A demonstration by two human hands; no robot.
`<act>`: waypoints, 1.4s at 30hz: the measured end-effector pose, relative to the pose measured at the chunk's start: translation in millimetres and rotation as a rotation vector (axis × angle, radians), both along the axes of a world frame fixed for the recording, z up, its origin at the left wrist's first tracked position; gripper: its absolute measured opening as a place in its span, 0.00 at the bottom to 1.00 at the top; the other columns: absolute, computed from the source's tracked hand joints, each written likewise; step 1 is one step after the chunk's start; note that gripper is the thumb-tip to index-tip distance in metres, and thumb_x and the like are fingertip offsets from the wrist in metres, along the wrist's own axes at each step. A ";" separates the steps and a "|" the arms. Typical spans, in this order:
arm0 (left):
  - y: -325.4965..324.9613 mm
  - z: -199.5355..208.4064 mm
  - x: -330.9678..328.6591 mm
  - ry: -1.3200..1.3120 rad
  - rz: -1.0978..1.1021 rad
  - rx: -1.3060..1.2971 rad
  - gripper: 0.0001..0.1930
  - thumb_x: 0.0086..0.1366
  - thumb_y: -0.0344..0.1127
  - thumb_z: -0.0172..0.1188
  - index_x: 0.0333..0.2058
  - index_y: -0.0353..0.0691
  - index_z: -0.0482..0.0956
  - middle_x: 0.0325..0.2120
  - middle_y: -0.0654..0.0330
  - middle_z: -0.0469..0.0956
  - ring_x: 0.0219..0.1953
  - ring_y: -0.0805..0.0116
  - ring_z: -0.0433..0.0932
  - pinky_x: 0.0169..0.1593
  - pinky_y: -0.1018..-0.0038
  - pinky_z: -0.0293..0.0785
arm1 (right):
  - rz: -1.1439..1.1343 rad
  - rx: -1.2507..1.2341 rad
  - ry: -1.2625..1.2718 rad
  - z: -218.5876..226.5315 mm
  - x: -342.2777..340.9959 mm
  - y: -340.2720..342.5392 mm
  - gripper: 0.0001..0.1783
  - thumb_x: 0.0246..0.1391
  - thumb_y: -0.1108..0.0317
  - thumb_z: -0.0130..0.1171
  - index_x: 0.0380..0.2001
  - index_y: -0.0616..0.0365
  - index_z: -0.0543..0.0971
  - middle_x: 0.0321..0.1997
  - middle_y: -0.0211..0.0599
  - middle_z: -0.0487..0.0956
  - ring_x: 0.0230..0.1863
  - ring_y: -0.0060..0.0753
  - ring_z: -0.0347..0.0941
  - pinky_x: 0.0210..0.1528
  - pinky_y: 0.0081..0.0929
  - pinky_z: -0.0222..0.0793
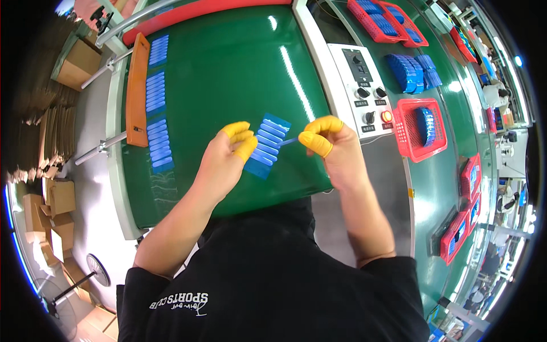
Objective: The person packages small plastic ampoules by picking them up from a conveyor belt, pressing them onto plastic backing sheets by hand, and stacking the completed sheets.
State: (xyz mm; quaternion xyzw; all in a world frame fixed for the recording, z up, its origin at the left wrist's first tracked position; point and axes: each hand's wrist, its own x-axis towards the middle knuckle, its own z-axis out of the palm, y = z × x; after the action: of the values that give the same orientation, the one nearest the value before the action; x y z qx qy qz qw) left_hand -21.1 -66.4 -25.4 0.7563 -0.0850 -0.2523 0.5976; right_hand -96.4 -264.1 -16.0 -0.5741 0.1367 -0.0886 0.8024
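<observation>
Over the green belt is a dark blue sheet with a row of lighter blue oblong pieces across it. Yellow covers sit on some fingers of both hands. My left hand is closed at the sheet's left edge, thumb and fingers gripping it. On the other side, my right hand pinches the outer end of a slim blue piece. The inner end of that piece meets or overlaps the sheet's right edge; I cannot tell whether it is attached.
Three similar blue packs lie along the belt's left side, beside an orange guide rail. A control box with knobs stands right of the belt. Beyond it, a red basket holds blue packs, and a blue stack lies farther off.
</observation>
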 end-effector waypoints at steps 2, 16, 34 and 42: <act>-10.7 9.9 4.0 0.152 0.054 -0.083 0.21 0.66 0.32 0.54 0.55 0.29 0.64 0.48 0.51 0.73 0.51 0.65 0.72 0.55 0.70 0.70 | -0.053 0.120 0.004 -10.4 -11.7 7.4 0.05 0.50 0.74 0.65 0.28 0.59 0.78 0.27 0.30 0.77 0.25 0.18 0.70 0.28 0.18 0.66; -60.1 8.1 58.2 -0.749 -0.659 0.426 0.21 0.58 0.39 0.64 0.49 0.38 0.74 0.47 0.53 0.72 0.50 0.58 0.69 0.54 0.68 0.66 | -0.331 -0.073 0.058 -12.3 -25.4 7.4 0.05 0.54 0.73 0.61 0.32 0.64 0.77 0.29 0.30 0.78 0.28 0.19 0.72 0.33 0.17 0.69; -79.5 13.2 72.4 -0.662 -0.811 0.554 0.12 0.53 0.30 0.64 0.37 0.36 0.76 0.34 0.54 0.73 0.42 0.58 0.72 0.47 0.66 0.70 | -0.349 0.000 0.075 -27.2 -51.9 1.2 0.04 0.54 0.74 0.62 0.32 0.62 0.78 0.29 0.26 0.78 0.30 0.13 0.71 0.32 0.13 0.66; -67.2 23.4 84.9 -0.357 -0.841 0.438 0.07 0.55 0.28 0.63 0.33 0.35 0.77 0.31 0.58 0.76 0.36 0.67 0.74 0.42 0.72 0.71 | -0.156 0.045 0.058 -24.5 -41.2 2.4 0.04 0.53 0.75 0.61 0.33 0.65 0.79 0.46 0.37 0.76 0.38 0.19 0.73 0.45 0.18 0.67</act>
State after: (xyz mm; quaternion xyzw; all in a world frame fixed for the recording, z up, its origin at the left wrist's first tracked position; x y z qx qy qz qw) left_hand 63.8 -133.6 -2.1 0.7956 -0.4281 -0.3495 0.2480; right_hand -137.6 -261.7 -40.5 -0.5460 0.2062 -0.1309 0.8014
